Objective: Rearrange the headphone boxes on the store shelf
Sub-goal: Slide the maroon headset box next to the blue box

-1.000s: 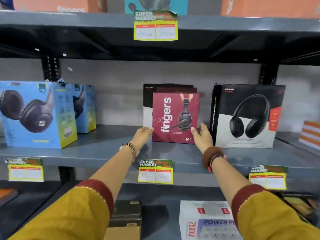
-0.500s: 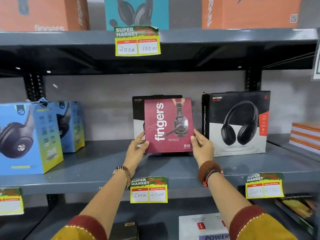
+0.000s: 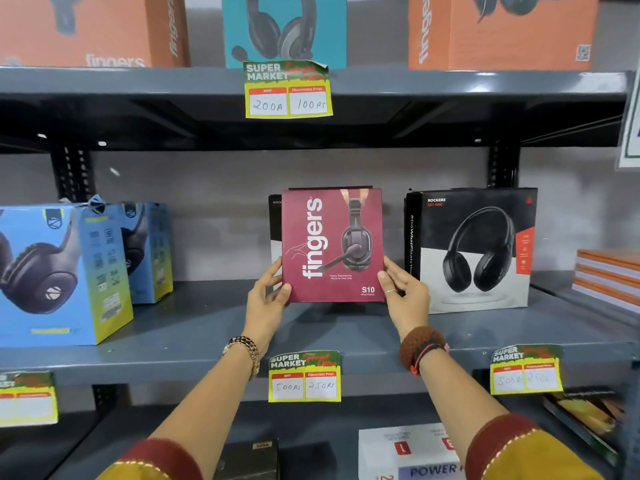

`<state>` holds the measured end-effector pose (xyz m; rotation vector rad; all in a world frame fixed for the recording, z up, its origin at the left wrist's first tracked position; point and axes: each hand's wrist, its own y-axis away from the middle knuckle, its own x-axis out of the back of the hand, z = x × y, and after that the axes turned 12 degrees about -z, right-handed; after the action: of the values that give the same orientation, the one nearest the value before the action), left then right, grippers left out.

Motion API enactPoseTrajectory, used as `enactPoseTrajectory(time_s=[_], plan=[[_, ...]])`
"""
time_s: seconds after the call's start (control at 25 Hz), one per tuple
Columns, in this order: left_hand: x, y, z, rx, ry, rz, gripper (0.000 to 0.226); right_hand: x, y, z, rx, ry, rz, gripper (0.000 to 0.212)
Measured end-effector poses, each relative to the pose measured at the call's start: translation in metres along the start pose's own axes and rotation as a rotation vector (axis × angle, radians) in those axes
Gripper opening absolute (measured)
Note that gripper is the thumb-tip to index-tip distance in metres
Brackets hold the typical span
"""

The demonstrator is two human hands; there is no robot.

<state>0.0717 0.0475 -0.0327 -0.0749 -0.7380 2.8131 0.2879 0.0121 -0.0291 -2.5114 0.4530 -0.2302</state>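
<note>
Maroon box [image 3: 332, 245]: mid-shelf [image 3: 194, 327], front of its stack, lifted slightly.
Left hand [image 3: 266, 303], right hand [image 3: 407, 294]: each pinching a lower edge.
Risk: loose grip (low hold) could tip it, toppling the black box [image 3: 471, 249] just right.

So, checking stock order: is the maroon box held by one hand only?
No, the left hand and right hand both hold the maroon box.

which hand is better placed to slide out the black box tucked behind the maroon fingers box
Left, probably. The black box shows only past the left edge of the maroon box, just above the left hand. The right hand grips the opposite edge, away from it.
</note>
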Motion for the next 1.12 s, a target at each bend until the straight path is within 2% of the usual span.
enactPoseTrajectory(time_s=[0.24, 0.44, 0.68, 0.88, 1.04, 1.12], plan=[[0.064, 0.05, 0.019, -0.059, -0.183, 0.102, 0.05, -0.054, 0.023, -0.018, 0.034, 0.004, -0.115, 0.033], [0.14, 0.089, 0.04, -0.094, -0.299, 0.278, 0.041, -0.143, 0.031, -0.044, -0.038, -0.074, -0.358, 0.028], [0.209, 0.107, 0.037, -0.025, -0.442, 0.333, 0.043, -0.211, 0.048, -0.049, -0.093, -0.068, -0.367, 0.032], [0.227, 0.107, 0.022, 0.032, -0.42, 0.307, 0.049, -0.222, 0.053, -0.043, -0.109, -0.034, -0.333, 0.03], [0.215, 0.116, 0.022, -0.11, -0.51, 0.498, 0.043, -0.2, 0.055, -0.045, -0.041, 0.011, -0.32, 0.026], [0.197, 0.122, 0.025, -0.195, -0.606, 0.517, 0.041, -0.172, 0.055, -0.046, -0.021, 0.007, -0.296, 0.023]])
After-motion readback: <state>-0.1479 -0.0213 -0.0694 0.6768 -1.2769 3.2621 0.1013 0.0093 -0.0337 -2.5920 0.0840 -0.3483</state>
